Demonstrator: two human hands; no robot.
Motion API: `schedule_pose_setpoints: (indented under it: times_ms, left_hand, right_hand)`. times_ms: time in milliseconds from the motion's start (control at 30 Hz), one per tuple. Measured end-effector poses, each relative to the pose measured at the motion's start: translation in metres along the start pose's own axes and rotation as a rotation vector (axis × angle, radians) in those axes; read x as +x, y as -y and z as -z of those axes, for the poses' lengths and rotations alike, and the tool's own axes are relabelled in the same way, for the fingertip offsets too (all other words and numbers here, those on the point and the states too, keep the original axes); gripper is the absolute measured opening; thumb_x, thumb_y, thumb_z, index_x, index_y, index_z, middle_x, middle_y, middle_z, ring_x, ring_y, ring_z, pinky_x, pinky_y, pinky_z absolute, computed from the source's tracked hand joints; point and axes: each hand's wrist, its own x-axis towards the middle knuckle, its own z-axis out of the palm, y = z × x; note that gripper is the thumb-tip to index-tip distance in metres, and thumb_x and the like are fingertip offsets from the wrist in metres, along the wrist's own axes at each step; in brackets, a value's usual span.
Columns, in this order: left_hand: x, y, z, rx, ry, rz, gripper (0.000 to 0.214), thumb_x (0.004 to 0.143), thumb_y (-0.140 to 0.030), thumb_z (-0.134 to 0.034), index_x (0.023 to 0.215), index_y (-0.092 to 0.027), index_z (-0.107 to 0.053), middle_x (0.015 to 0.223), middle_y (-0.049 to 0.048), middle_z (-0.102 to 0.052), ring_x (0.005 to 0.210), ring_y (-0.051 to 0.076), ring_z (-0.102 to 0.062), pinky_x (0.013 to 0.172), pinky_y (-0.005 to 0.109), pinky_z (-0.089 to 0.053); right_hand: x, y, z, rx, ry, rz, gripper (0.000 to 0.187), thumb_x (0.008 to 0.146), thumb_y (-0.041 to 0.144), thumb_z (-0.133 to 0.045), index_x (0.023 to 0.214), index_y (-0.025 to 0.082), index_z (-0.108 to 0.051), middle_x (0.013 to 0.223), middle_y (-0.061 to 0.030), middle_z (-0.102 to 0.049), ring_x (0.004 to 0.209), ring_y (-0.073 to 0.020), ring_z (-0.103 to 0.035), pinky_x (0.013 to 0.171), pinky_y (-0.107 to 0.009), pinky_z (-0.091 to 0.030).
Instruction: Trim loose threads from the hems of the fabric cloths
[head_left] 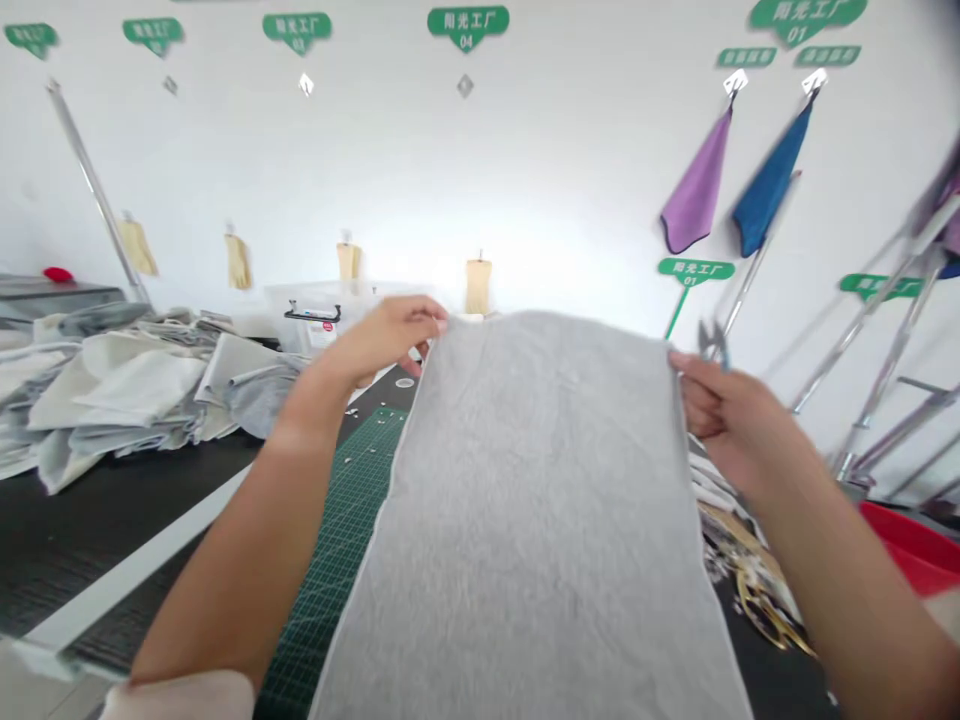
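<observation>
Head view, largest first:
- Grey towel, stretched flat toward the near side, over green cutting mat
- Fabric pile, far left
- Left hand, pinching towel's far left corner
- Right hand, pinching towel's far right corner

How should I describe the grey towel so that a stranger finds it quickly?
Find the long black worktable with its green cutting mat. Over the mat, a grey towel is held up by the left hand and right hand; the pale cloths nearby lie piled on the table.
</observation>
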Motion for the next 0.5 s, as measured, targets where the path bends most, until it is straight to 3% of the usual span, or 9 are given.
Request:
schedule_pose_setpoints:
  times_ms: [100, 200, 233, 300, 367, 500]
  left_hand:
    - [0.013, 0.059, -0.029, 0.136, 0.270, 0.247, 0.021, 0.080, -0.028, -0.060, 0.097, -0.017, -0.067, 0.080, 0.0064, -0.066, 0.067, 0.017, -0.064, 0.055, 0.026, -0.054]
    - [0.018, 0.105, -0.068, 0.350, 0.453, 0.449, 0.022, 0.072, -0.018, -0.061, 0.093, -0.016, -0.067, 0.074, 0.0077, -0.068, 0.064, 0.021, -0.066, 0.058, 0.030, -0.053]
    - [0.018, 0.114, -0.083, 0.427, 0.458, 0.412, 0.022, 0.071, -0.016, -0.061, 0.093, -0.016, -0.067, 0.075, 0.0083, -0.069, 0.065, 0.022, -0.067, 0.061, 0.031, -0.053]
    - [0.019, 0.124, -0.118, 0.465, 0.394, 0.199, 0.025, 0.075, -0.019, -0.061, 0.099, -0.017, -0.067, 0.084, 0.0089, -0.071, 0.075, 0.023, -0.068, 0.069, 0.031, -0.053]
    - [0.019, 0.124, -0.157, 0.301, 0.395, 0.023, 0.035, 0.083, -0.030, -0.058, 0.116, -0.019, -0.062, 0.094, 0.0074, -0.072, 0.081, 0.021, -0.068, 0.073, 0.028, -0.052]
    - [0.014, 0.115, -0.236, -0.050, 0.488, -0.086, 0.052, 0.092, -0.047, -0.051, 0.137, -0.023, -0.049, 0.109, 0.0062, -0.070, 0.087, 0.017, -0.067, 0.078, 0.026, -0.052]
  right_hand:
    - [0.011, -0.075, 0.010, -0.009, 0.059, -0.249, 0.057, 0.082, 0.047, -0.073, 0.059, 0.025, -0.026, 0.049, 0.0096, -0.017, 0.040, -0.0047, -0.013, 0.038, -0.027, -0.007]
    - [0.012, -0.146, 0.018, -0.081, 0.044, -0.334, 0.054, 0.073, 0.050, -0.079, 0.062, 0.023, -0.032, 0.047, 0.0106, -0.025, 0.039, -0.0037, -0.017, 0.038, -0.023, -0.009]
    - [0.010, -0.166, 0.018, -0.112, 0.055, -0.355, 0.053, 0.072, 0.051, -0.078, 0.063, 0.023, -0.034, 0.046, 0.0106, -0.027, 0.039, -0.0039, -0.019, 0.038, -0.022, -0.010]
    - [0.005, -0.196, 0.019, -0.178, 0.066, -0.361, 0.047, 0.072, 0.054, -0.077, 0.068, 0.022, -0.042, 0.045, 0.0108, -0.029, 0.039, -0.0043, -0.020, 0.038, -0.021, -0.011]
    - [0.001, -0.214, 0.019, -0.234, 0.074, -0.345, 0.043, 0.072, 0.055, -0.076, 0.074, 0.021, -0.051, 0.045, 0.0107, -0.031, 0.039, -0.0047, -0.021, 0.038, -0.020, -0.013]
    - [-0.004, -0.222, 0.023, -0.277, 0.057, -0.303, 0.044, 0.072, 0.058, -0.074, 0.083, 0.018, -0.061, 0.046, 0.0101, -0.033, 0.040, -0.0057, -0.024, 0.039, -0.020, -0.016]
